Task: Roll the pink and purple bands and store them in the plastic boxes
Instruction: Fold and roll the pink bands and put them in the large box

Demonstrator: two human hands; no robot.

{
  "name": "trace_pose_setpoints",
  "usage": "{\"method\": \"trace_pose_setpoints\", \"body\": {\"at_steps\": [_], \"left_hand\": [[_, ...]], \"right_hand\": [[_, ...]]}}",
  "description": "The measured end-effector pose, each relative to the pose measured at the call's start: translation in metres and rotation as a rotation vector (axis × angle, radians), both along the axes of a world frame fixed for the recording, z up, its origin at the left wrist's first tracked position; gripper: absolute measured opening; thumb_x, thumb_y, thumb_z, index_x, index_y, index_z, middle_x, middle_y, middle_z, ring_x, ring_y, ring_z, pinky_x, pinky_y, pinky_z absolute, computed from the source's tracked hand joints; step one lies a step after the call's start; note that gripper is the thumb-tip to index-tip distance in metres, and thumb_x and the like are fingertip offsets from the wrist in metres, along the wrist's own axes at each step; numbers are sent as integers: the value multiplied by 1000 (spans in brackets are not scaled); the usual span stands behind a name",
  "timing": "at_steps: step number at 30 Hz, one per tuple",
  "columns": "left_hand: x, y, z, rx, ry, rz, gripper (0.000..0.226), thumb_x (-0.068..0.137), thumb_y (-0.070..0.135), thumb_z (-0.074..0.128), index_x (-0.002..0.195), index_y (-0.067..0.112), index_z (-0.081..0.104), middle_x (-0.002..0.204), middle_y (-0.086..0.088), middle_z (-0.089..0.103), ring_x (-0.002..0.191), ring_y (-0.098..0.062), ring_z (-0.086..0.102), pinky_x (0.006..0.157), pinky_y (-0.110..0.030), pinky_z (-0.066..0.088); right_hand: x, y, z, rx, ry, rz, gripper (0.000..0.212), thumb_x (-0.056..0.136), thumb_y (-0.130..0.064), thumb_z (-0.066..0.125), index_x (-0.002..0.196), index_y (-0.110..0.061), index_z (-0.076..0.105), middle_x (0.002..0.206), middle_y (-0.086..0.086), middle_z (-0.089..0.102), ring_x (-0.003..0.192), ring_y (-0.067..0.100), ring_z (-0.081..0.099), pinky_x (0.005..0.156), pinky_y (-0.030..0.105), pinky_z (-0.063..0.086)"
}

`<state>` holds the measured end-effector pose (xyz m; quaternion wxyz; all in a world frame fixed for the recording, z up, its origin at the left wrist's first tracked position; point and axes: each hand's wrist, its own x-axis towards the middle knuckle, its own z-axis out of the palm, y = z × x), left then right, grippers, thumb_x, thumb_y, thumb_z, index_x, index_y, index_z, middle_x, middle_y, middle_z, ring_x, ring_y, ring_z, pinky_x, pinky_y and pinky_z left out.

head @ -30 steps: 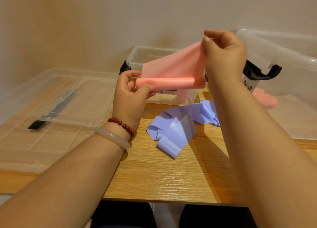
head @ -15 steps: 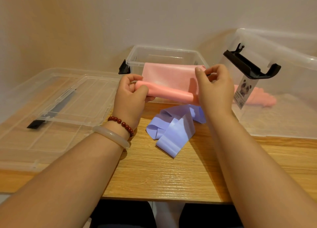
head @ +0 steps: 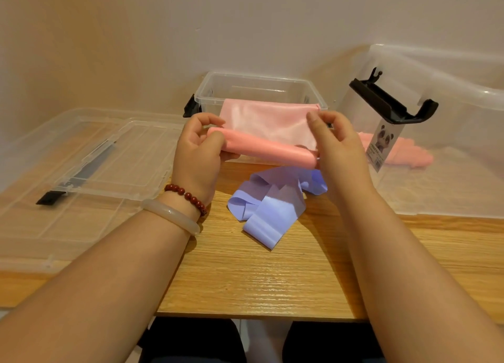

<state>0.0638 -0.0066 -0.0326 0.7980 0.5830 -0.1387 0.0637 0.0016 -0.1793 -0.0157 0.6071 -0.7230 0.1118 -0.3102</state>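
Half-rolled pink band aloft — crumpled purple band before clear plastic boxes.

We hold the half-rolled band between our left hand and right hand, above the table and in front of the small box by the wall. Beneath it the loose band lies on the table. The lids lie to our left, and the large box stands to our right with another band inside.

Two hands, two pink bands, one purple band, two clear boxes, two lids, two bracelets.
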Motion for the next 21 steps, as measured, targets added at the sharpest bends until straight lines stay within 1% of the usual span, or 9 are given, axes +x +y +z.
{"method": "trace_pose_setpoints", "body": {"at_steps": [3, 6, 9, 12, 15, 17, 18, 20, 21], "left_hand": [[0, 1, 0, 7, 0, -2, 24, 70, 6, 41, 85, 18, 56, 79, -5, 50, 62, -8, 56, 55, -24, 50], [0, 1, -1, 31, -21, -7, 23, 69, 8, 42, 85, 18, 56, 80, -5, 52, 64, -8, 57, 56, -24, 50], [-1, 1, -2, 63, -44, -20, 22, 70, 8, 44, 85, 19, 56, 85, -4, 53, 70, -11, 57, 58, -25, 51], [0, 1, -1, 36, -45, 10, 22, 78, 1, 45, 86, 18, 56, 85, -2, 54, 70, -9, 57, 59, -24, 51], [2, 1, -1, 11, -44, 34, 32, 87, -11, 38, 86, 16, 55, 82, -3, 53, 65, -5, 58, 59, -23, 51], [2, 1, -1, 10, -49, 34, 33, 87, -12, 38, 86, 16, 56, 82, -3, 53, 65, -6, 58, 59, -24, 51], [2, 1, -1, 13, -50, 33, 33, 87, -11, 38, 86, 16, 56, 82, -3, 53, 66, -6, 58, 59, -24, 51], [1, 1, -1, 19, -50, 32, 30, 85, -9, 41, 87, 17, 56, 84, -3, 53, 67, -6, 57, 59, -24, 51], [1, 2, -1, 18, -53, 29, 25, 83, -5, 43, 86, 17, 56, 85, -3, 53, 67, -7, 58, 59, -24, 51]], "right_hand": [[4, -4, 15, -71, -16, -120, 16, 90, -40, 68, 100, -30, 61, 81, -11, 63, 72, 6, 63, 60, 25, 52], [12, -5, 30, -171, 39, -168, 21, 89, -29, 71, 101, -29, 54, 78, -8, 60, 66, 5, 60, 50, 17, 45], [22, -5, 40, -274, 64, -247, 17, 88, -21, 68, 98, -30, 57, 76, -9, 60, 72, 10, 60, 58, 22, 44], [28, -2, 46, -273, 15, -234, 21, 90, -14, 60, 97, -34, 62, 74, -10, 63, 69, 10, 59, 66, 24, 49], [29, 3, 51, -283, -26, -171, 36, 90, -3, 48, 105, -31, 66, 83, -7, 71, 61, 10, 53, 59, 18, 45], [30, 3, 54, -320, -4, -174, 36, 93, -4, 45, 110, -28, 65, 85, -8, 68, 63, 9, 53, 60, 16, 45], [32, 2, 56, -343, 16, -190, 32, 95, -7, 47, 111, -28, 64, 83, -10, 65, 66, 7, 55, 63, 16, 46], [36, 1, 57, -380, 43, -214, 22, 97, -16, 51, 112, -26, 63, 83, -7, 64, 73, 9, 59, 73, 24, 51], [38, 0, 58, -402, 63, -223, 20, 97, -19, 53, 114, -24, 62, 84, -6, 64, 78, 11, 59, 76, 27, 50]]}}
